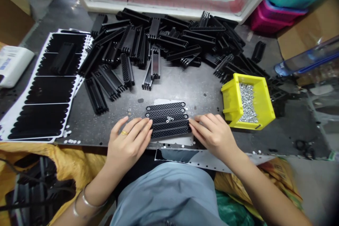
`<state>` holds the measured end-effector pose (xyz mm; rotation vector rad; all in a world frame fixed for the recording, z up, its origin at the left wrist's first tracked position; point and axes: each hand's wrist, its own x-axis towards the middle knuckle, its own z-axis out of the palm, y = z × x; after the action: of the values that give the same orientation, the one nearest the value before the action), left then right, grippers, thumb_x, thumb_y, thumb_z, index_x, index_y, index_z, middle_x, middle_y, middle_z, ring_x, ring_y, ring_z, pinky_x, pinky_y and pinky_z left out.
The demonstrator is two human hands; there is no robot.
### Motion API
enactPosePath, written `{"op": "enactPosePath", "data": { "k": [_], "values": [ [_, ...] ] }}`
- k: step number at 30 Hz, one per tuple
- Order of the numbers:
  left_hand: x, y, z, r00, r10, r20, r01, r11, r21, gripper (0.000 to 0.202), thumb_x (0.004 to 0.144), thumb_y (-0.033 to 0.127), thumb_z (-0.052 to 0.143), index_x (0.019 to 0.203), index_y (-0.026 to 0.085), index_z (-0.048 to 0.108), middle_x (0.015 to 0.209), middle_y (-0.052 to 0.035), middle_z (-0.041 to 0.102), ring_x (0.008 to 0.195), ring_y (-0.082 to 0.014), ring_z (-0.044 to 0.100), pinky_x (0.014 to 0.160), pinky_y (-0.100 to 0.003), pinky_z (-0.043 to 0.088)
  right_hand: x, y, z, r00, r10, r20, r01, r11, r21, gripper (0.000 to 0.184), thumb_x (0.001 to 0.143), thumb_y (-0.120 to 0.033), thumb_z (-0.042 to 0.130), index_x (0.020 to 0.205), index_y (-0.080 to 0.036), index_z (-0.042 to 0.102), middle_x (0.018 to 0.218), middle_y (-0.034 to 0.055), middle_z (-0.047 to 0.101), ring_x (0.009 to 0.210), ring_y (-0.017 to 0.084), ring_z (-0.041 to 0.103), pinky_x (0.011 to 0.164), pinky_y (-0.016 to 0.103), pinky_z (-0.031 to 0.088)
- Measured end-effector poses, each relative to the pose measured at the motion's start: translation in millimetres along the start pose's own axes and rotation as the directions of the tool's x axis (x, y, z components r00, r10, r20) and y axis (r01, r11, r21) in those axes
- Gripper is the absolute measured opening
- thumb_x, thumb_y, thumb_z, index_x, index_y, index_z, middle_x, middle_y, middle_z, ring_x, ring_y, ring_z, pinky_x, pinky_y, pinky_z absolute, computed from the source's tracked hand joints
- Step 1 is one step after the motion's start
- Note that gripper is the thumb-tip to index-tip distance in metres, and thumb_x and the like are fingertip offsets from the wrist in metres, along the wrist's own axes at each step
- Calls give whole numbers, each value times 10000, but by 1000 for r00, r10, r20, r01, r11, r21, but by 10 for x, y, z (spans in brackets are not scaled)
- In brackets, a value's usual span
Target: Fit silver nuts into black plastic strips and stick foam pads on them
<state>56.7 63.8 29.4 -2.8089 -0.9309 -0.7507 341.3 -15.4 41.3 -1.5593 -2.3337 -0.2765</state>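
Note:
Several black perforated plastic strips (167,120) lie side by side in a tight row on the dark table near its front edge. A few small metal nuts (169,119) rest on top of them. My left hand (129,141) lies flat with fingers stretched out, fingertips touching the left ends of the strips. My right hand (213,134) also lies flat, fingertips against the right ends. Neither hand holds anything.
A big heap of black plastic parts (169,42) fills the back of the table. A yellow bin (262,102) of small metal nuts stands right of my hands. Sheets of black stickers (47,88) lie at the left. A sticker backing strip (185,156) hangs at the front edge.

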Motion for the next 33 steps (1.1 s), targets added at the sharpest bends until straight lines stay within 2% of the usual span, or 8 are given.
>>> {"op": "enactPosePath", "data": {
  "k": [7,11,14,17,20,25,29,33],
  "values": [
    [-18,-89,-26,999,43,29,-43,999,10,319,958,200,695,1274,235,685,1227,-38,784,1104,-238,727,1136,-442,380,-66,41,-72,980,-197,36,199,977,-78,289,1021,-221,593,1255,-80,687,1029,115,766,940,232,652,783,377,471],
    [14,-93,-52,997,57,57,-56,998,-20,268,975,206,671,1242,200,688,1243,-56,777,1128,-252,718,1127,-448,388,-22,47,-110,960,-261,98,268,960,-78,268,1036,-220,569,1226,-82,698,1080,135,758,1008,250,647,832,392,494],
    [113,4,-16,997,22,69,-16,996,-87,241,982,194,663,1219,215,701,1235,-44,778,1142,-239,713,1144,-458,377,6,-8,-103,937,-308,167,327,939,-103,232,1031,-164,545,1176,-107,718,1138,140,750,1025,258,636,848,406,507],
    [231,125,82,994,54,92,-37,984,-175,252,1010,172,625,1251,207,689,1237,-34,777,1131,-211,717,1145,-449,384,12,-60,-104,932,-318,176,345,926,-154,231,1037,-195,551,1105,-78,738,1140,170,741,1008,270,628,840,414,507],
    [275,155,154,994,94,57,-81,978,-194,227,1013,161,622,1227,185,692,1179,-27,795,1082,-205,731,1137,-445,396,22,-65,-118,947,-281,157,303,942,-143,273,1042,-262,569,1054,-55,746,1103,181,738,967,262,628,813,402,495],
    [125,-9,66,998,63,11,-60,981,-186,151,993,154,659,1122,217,708,1101,-6,814,1024,-197,751,1121,-441,404,214,-88,45,997,-45,62,42,998,54,217,1047,-220,554,1133,-110,719,958,102,740,799,204,604,670,353,441],
    [6,-87,-32,1000,27,5,-26,982,-186,131,973,135,684,1074,214,714,1053,-14,819,1000,-197,760,1119,-437,398,357,-155,251,997,76,-1,-71,944,323,162,1029,-186,580,1030,-94,713,907,100,723,819,195,633,723,332,501],
    [-48,-41,-9,999,40,-10,-41,978,-204,147,971,142,691,1103,198,722,1091,-31,816,1003,-199,764,1132,-435,382,146,-102,143,988,156,-2,-141,898,416,91,1004,-135,610,1020,-118,698,917,96,710,839,194,643,771,339,541]
  ]
}}
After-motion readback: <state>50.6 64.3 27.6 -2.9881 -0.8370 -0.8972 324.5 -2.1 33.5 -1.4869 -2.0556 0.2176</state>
